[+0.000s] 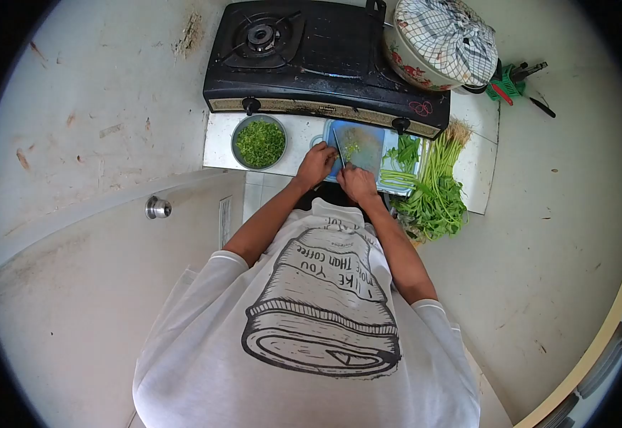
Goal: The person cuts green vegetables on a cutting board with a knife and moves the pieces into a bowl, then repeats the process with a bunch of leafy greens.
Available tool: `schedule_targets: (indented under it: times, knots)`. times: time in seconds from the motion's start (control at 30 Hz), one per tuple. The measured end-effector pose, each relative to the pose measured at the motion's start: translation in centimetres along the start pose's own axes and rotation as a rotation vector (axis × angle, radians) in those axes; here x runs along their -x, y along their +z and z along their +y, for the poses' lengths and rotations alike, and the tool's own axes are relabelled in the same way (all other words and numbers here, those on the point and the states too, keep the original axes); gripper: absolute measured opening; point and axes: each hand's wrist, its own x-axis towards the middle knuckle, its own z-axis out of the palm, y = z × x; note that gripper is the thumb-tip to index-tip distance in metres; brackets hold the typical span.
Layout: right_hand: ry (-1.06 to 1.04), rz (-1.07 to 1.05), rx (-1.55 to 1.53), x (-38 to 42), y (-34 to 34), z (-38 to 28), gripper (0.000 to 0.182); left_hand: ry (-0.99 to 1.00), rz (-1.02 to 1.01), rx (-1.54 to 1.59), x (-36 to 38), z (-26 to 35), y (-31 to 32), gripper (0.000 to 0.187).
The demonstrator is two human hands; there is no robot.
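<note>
On the white tiled surface [218,146], a blue cutting board [365,143] lies against the front edge, directly below the stove [325,60], which fills the back of the surface from side to side. The person's left hand [316,165] is closed around the handle of a knife [339,147] whose blade rests on the board, while the right hand [357,182] is curled, fingers bent down, pressing a small pile of chopped greens at the board's near edge. One metal bowl [259,142] of chopped greens stands near the surface's left edge, well apart from the board, with a bare strip of tile between them. One loose bundle of long green stalks [436,189] lies over the right edge, its leafy ends hanging past the front corner; a few cut stalks lie just beside the board. Little open room remains. One pot covered by a checked cloth [443,39] sits at the stove's right rear corner. The person's shirt reads "I LIKE YOU MORE THAN COFFEE".
</note>
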Motion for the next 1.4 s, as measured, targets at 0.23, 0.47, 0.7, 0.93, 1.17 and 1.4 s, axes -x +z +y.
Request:
schedule_targets:
  times: [0.23,0.47,0.7,0.93,1.17,1.4]
  knots:
    - [0.007,0.019,0.019,-0.1,1.0,0.0,0.040,0.010,0.007,0.012,0.4,0.5,-0.1,0.010]
    - [-0.016,0.040,0.052,-0.8,0.9,0.0,0.037,-0.034,0.006,0.055,0.4,-0.2,0.3,0.010]
    - [-0.004,0.036,0.046,1.4,0.7,1.2,0.037,-0.042,0.006,0.059,0.5,0.1,-0.1,0.010]
    - [-0.042,0.017,0.046,1.7,0.3,1.3,0.038,0.014,0.019,-0.006,0.5,-0.3,0.2,0.010]
    - [-0.026,0.010,0.023,0.3,1.3,0.9,0.040,0.006,0.025,-0.006,0.5,0.1,0.2,0.011]
    - [-0.016,0.026,0.001,-1.0,0.6,0.0,0.043,0.014,0.053,-0.007,0.5,0.0,0.4,0.013]
